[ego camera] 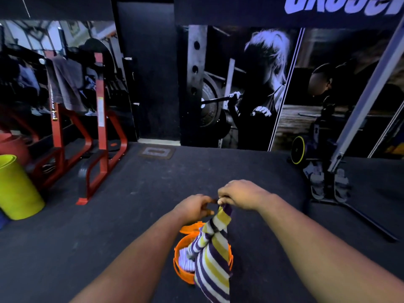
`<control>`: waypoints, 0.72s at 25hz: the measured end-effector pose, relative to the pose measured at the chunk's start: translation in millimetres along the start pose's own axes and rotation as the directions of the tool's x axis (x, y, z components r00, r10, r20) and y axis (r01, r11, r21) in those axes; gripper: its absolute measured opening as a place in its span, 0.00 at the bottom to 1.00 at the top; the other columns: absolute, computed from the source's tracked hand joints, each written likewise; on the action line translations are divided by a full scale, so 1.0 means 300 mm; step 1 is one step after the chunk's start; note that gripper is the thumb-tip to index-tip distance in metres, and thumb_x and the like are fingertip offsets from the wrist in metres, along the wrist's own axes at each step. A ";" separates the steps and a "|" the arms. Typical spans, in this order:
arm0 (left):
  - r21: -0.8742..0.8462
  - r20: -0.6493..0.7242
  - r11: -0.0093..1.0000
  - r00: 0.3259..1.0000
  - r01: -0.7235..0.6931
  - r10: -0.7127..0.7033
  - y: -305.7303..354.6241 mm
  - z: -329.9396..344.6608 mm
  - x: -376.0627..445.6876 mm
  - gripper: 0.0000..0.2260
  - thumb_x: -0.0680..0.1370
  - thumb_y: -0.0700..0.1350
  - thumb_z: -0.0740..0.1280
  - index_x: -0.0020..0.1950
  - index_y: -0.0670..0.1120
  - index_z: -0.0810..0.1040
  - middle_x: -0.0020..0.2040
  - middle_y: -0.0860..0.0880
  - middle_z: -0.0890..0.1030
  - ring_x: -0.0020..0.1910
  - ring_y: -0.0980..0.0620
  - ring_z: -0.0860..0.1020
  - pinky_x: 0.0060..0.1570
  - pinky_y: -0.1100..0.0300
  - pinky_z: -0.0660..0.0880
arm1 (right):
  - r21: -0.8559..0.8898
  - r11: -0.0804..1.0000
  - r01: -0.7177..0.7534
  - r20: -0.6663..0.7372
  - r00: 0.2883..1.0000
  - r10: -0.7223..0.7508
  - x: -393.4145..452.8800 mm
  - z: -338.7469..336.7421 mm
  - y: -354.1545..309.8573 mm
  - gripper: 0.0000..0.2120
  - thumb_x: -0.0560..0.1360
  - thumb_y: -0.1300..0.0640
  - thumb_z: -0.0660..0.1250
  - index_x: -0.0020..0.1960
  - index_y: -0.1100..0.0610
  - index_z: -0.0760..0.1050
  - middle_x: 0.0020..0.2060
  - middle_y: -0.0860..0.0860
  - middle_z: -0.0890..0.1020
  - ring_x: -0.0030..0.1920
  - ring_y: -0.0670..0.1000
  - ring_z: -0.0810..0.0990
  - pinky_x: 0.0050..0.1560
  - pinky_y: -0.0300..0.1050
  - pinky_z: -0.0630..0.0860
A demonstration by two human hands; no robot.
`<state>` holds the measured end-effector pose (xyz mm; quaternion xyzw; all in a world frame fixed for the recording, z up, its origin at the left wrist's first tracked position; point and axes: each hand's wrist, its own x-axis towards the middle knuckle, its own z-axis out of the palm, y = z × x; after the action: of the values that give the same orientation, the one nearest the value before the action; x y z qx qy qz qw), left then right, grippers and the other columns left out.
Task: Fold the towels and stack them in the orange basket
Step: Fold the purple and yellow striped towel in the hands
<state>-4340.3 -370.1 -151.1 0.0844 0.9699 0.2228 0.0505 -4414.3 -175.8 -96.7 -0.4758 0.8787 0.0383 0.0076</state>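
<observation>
Hands: right (239, 194) and left (193, 207) pinch striped towel (213, 256) (hanging bunched) over orange basket (182, 241).

Soft cloth towel (213, 254) with purple, yellow and white stripes. Shiny smooth orange plastic basket (183, 243). Dark, rough, matt floor (109, 226). Red painted metal rack (100, 132) at ten o'clock. Smooth yellow-green rolled mat (15, 189) at nine o'clock.
</observation>
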 end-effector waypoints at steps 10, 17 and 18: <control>-0.191 -0.131 0.981 0.991 -0.032 0.007 0.035 0.046 0.010 0.12 0.76 0.49 0.75 0.38 0.48 0.76 0.38 0.51 0.75 0.39 0.49 0.76 0.42 0.52 0.73 | 0.485 0.869 -0.100 -0.206 0.952 0.225 -0.057 0.112 -0.014 0.10 0.78 0.44 0.70 0.44 0.50 0.79 0.43 0.45 0.79 0.46 0.47 0.77 0.48 0.49 0.76; -0.373 -0.328 0.928 0.939 -0.030 -0.102 0.006 0.005 0.000 0.09 0.76 0.46 0.75 0.38 0.56 0.79 0.33 0.55 0.74 0.31 0.59 0.71 0.35 0.59 0.68 | 0.640 0.751 -0.159 -0.158 0.930 0.332 -0.081 0.296 -0.038 0.11 0.76 0.46 0.70 0.45 0.53 0.78 0.41 0.50 0.79 0.45 0.52 0.78 0.49 0.51 0.76; -0.380 -0.341 0.925 0.930 -0.005 -0.135 -0.003 -0.002 0.001 0.10 0.76 0.46 0.74 0.36 0.55 0.78 0.31 0.55 0.74 0.30 0.60 0.70 0.35 0.58 0.68 | 0.643 0.745 -0.180 -0.187 0.906 0.381 -0.076 0.300 -0.037 0.08 0.75 0.47 0.69 0.43 0.51 0.76 0.40 0.49 0.78 0.44 0.51 0.77 0.48 0.50 0.75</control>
<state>-4340.8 -371.0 -151.0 -0.0018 0.9043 0.4135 -0.1059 -4394.5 -156.1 -186.1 -0.3079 0.8953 -0.3214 0.0187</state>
